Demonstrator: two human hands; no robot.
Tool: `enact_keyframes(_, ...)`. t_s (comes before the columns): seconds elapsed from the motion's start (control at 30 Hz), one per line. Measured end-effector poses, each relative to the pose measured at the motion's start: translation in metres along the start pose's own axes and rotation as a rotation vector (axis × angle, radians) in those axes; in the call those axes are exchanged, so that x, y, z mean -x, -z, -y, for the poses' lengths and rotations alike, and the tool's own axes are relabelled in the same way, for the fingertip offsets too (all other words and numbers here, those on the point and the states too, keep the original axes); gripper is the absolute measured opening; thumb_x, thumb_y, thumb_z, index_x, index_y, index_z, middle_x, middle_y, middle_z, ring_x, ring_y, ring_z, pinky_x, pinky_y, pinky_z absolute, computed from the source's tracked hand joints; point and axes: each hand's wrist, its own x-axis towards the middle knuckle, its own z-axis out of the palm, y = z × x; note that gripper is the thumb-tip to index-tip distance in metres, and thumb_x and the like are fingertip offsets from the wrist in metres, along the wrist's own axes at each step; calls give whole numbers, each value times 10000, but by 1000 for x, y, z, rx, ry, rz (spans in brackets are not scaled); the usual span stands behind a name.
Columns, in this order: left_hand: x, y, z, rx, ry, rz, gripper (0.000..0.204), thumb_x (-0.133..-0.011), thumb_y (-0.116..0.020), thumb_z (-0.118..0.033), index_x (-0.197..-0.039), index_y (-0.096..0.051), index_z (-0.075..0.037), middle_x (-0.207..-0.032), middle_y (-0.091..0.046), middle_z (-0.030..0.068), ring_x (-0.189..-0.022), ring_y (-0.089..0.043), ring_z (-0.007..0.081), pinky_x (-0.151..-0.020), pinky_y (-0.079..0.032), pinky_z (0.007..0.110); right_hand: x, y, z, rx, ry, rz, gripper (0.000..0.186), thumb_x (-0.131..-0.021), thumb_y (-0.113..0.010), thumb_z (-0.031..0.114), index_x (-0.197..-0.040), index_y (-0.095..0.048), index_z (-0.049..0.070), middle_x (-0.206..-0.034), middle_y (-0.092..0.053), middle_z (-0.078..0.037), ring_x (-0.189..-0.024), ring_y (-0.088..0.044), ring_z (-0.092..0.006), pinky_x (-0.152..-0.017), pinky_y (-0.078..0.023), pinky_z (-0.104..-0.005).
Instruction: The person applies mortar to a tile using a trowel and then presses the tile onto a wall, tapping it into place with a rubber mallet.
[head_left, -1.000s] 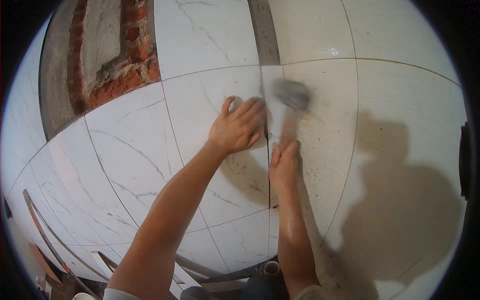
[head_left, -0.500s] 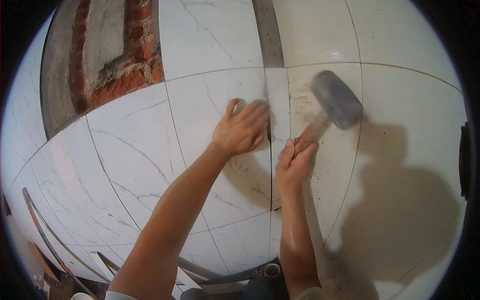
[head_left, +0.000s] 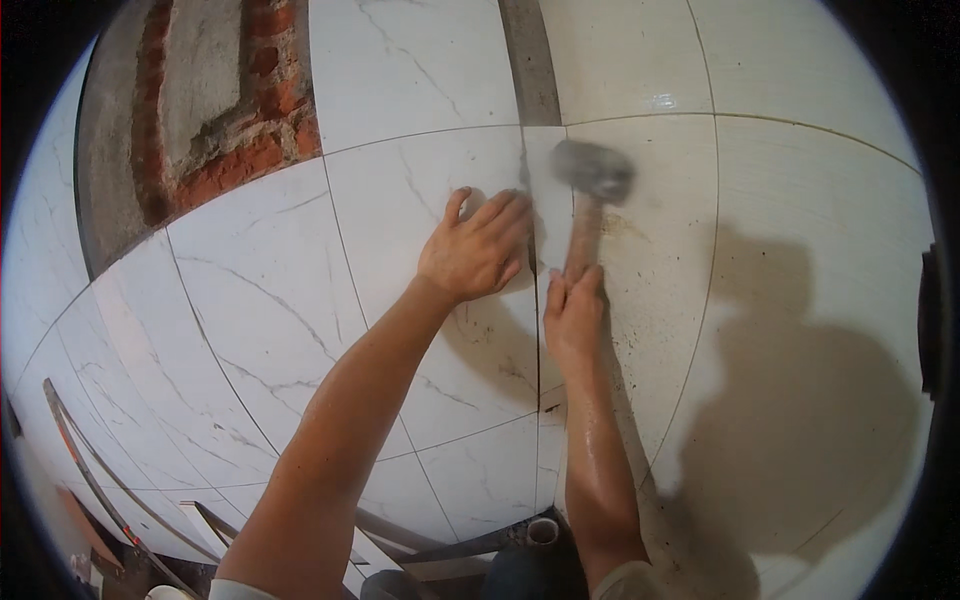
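My left hand (head_left: 470,245) rests on a white veined wall tile (head_left: 390,230), fingers spread and slightly bent, their tips at a dark vertical joint beside a narrow tile strip (head_left: 548,230) in the corner. My right hand (head_left: 574,315) grips the wooden handle of a mallet with a dark head (head_left: 592,170). The head is motion-blurred over the upper part of the strip and the adjoining cream tile (head_left: 655,300), close to my left fingertips; whether it touches cannot be seen.
An untiled patch of brick and cement (head_left: 195,110) is at upper left. A grey bare strip (head_left: 532,60) runs above the narrow tile. Long thin bars (head_left: 75,430) stand at lower left. A short pipe (head_left: 542,533) and dark trousered legs show at the bottom. A shadow falls on the right.
Since half a second ago the mallet head has swung left from the cream tiles to the narrow strip, and my right hand has shifted slightly left. My left hand stays in place.
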Motion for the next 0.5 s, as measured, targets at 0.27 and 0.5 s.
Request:
enact_keyframes(0.27, -3, 1, -2, 9, -5, 11, 533, -936, -612, -350, -1432, -548, -167, -1535, -487, -10, -1412, -429, 155, -1161, -251, 538, 11, -11, -18, -188, -5, -127, 341, -1044, -578, 213, -1118, -362, -40, -806, -597, -290, -768, -657, -507, -685, -508, -505)
enact_keyframes(0.5, -5, -1, -5, 9, -7, 6, 546, -920, -635, -351, -1429, -549, -171, -1538, -483, -14, -1415, -427, 153, -1159, -258, 536, 7, -14, -15, -324, 59, -263, 324, -1038, -585, 200, -1089, -380, -45, -786, -583, -243, -667, -616, -410, -618, -492, -468)
